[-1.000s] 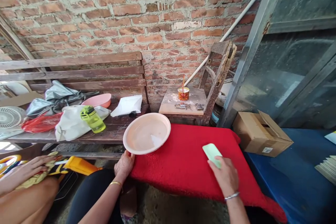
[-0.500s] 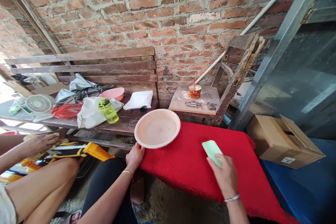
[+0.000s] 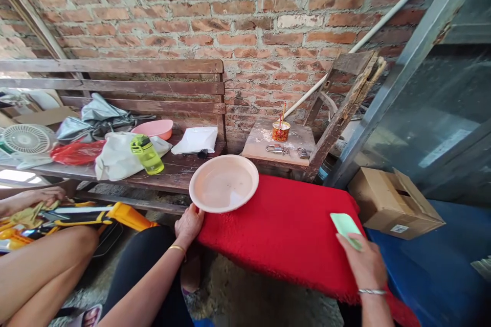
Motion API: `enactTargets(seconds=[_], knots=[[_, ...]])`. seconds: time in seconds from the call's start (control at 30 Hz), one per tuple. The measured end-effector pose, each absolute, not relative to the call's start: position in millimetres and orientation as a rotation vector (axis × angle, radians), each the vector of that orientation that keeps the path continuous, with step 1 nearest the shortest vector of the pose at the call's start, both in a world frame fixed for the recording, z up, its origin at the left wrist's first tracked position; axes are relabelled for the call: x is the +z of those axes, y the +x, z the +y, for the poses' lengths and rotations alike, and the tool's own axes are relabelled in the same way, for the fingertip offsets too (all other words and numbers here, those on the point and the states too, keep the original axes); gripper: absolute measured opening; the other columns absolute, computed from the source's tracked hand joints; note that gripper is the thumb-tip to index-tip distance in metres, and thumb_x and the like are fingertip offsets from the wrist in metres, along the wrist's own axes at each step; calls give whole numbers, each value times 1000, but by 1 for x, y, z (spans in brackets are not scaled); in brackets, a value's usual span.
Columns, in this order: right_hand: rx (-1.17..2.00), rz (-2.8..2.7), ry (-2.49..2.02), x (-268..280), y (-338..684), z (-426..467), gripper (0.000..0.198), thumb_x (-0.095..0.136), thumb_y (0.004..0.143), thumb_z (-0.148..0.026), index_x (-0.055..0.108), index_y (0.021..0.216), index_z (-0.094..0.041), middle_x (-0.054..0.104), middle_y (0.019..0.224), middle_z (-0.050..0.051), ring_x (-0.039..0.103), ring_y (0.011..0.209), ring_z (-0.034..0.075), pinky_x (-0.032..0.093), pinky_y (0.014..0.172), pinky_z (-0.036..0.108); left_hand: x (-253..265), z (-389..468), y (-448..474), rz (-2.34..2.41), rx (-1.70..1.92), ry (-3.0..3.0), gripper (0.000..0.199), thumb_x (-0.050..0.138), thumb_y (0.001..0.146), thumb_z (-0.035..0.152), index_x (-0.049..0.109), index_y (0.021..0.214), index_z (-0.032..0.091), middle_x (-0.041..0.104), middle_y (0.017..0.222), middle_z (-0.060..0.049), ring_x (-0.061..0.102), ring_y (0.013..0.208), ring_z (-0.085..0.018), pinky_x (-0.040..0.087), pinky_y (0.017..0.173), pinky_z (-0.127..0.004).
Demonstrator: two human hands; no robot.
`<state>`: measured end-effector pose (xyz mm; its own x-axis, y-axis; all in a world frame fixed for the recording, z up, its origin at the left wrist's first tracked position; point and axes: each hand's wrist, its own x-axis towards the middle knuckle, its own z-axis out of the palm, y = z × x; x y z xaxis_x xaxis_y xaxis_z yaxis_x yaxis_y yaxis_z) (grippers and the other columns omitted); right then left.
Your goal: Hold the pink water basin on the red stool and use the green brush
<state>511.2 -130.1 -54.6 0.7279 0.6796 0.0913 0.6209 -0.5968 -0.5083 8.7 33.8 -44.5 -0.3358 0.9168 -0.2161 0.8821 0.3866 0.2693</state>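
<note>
My right hand [image 3: 364, 260] grips a flat, pale green, rectangular object [image 3: 346, 227] over the right part of a red cloth [image 3: 291, 225]. Its underside is hidden. My left hand [image 3: 190, 225] is closed at the cloth's left corner, just below the rim of a pale pink basin [image 3: 199, 202]. Its fingertips are partly hidden, so whether they also touch the basin is unclear. Shallow water and a few dark specks show in the basin, which rests on the cloth's left end.
Behind stands a wooden chair [image 3: 251, 148] with an incense cup [image 3: 281, 133] and padlocks [image 3: 276, 148]. A bench [image 3: 172, 173] holds a green bottle [image 3: 149, 156], bags and a fan [image 3: 28, 138]. A cardboard box [image 3: 383, 209] sits right. Another person's hand [image 3: 34, 198] holds a yellowish cloth at left.
My right hand has moved right across the red cloth with the pale green object. My left hand stays at the cloth's corner by the basin. The whole view has shifted slightly.
</note>
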Motion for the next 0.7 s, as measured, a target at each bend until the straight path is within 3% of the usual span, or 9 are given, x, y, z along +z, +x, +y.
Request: enactTargets(seconds=[0.2, 0.37, 0.53, 0.6, 0.7], knots=[[125, -535, -2466, -52, 553, -172, 58, 55, 62, -83, 70, 92, -35, 61, 82, 18, 60, 91, 44, 47, 71, 55, -40, 31, 14, 2336, 156, 1557, 48, 27, 101, 49, 57, 127, 23, 64, 135, -15, 64, 121, -35, 46, 98, -51], [376, -1008, -1964, -41, 439, -106, 58, 61, 65, -77, 71, 86, -24, 63, 90, 10, 62, 89, 32, 51, 81, 46, -36, 29, 16, 2364, 165, 1564, 46, 28, 101, 49, 59, 125, 24, 65, 135, -14, 65, 119, -33, 48, 95, -47], [410, -1551, -1741, -45, 331, -50, 30, 64, 78, -54, 71, 86, -27, 63, 91, 5, 63, 85, 23, 48, 81, 36, -38, 30, 13, 2335, 172, 1571, 47, 27, 101, 50, 58, 127, 25, 65, 135, -13, 65, 119, -33, 48, 95, -48], [395, -1606, -1776, -47, 322, -40, 23, 66, 77, -49, 71, 84, -28, 63, 90, 3, 63, 84, 21, 47, 80, 35, -40, 31, 12, 2331, 166, 1569, 47, 28, 101, 50, 57, 128, 26, 66, 134, -13, 65, 119, -33, 47, 96, -49], [352, -1522, -1885, -44, 355, -38, 28, 63, 74, -53, 71, 83, -27, 62, 90, 4, 62, 81, 23, 47, 77, 36, -42, 32, 11, 2324, 160, 1574, 47, 28, 100, 48, 58, 128, 25, 67, 131, -13, 65, 119, -34, 47, 96, -50]])
